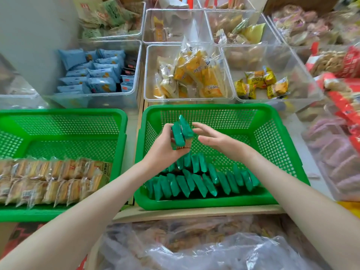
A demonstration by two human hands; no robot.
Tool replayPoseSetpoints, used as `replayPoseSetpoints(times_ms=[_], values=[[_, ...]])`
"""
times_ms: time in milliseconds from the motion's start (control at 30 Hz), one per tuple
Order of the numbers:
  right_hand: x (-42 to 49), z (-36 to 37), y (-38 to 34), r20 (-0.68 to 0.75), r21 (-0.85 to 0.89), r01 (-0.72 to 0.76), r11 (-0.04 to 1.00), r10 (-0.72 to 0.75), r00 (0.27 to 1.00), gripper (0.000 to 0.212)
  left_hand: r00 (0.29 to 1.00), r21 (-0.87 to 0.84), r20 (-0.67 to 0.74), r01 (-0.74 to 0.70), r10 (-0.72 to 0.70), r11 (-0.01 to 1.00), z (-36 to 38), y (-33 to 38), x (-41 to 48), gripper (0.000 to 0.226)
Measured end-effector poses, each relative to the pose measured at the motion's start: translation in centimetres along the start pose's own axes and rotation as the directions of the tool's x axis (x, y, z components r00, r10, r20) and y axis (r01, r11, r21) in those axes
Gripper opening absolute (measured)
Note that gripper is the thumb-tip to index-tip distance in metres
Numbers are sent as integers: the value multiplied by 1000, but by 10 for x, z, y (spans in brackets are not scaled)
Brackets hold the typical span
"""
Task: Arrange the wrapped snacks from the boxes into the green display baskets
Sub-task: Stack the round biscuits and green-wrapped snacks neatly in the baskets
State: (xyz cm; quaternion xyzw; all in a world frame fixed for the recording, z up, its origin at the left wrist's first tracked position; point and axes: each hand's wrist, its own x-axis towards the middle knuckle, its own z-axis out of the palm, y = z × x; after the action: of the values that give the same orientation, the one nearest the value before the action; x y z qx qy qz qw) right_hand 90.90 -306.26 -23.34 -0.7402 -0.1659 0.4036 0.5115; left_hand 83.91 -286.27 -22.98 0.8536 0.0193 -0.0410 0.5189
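Bright, even, diffuse light, with faint, soft-edged shadows. Pale glare sits on the crumpled plastic bag (224,248) at the bottom edge and on the clear bin (187,99) walls. Wide-angle distortion bows the green basket (210,107) rim. The wrapped snacks (48,178) at the left edge and the far bins look blurred, while the centre is sharper.

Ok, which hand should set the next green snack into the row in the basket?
Right. The right hand is free, fingers at the green snacks that the left hand grips above the basket.

Print on the yellow packets (259,80) is too blurred to read.
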Motion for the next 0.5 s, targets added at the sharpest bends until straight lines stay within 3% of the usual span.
replayPoseSetpoints(times_ms=[67,200,367,500], values=[[-5,3,-19,-5,55,89,995,-88,996,78,999,24,4,-48,48,999,7,9,5,49],[-14,7,-32,-81,57,148,987,-144,986,59,992,66,42,-126,123,990,23,22,18,50],[-22,5,-21,-158,7,111,994,-109,981,40,982,139,177,-87,61,986,31,18,25,54],[-16,11,-13,-310,-74,149,986,-165,936,27,988,141,154,-41,19,989,30,11,25,59]])
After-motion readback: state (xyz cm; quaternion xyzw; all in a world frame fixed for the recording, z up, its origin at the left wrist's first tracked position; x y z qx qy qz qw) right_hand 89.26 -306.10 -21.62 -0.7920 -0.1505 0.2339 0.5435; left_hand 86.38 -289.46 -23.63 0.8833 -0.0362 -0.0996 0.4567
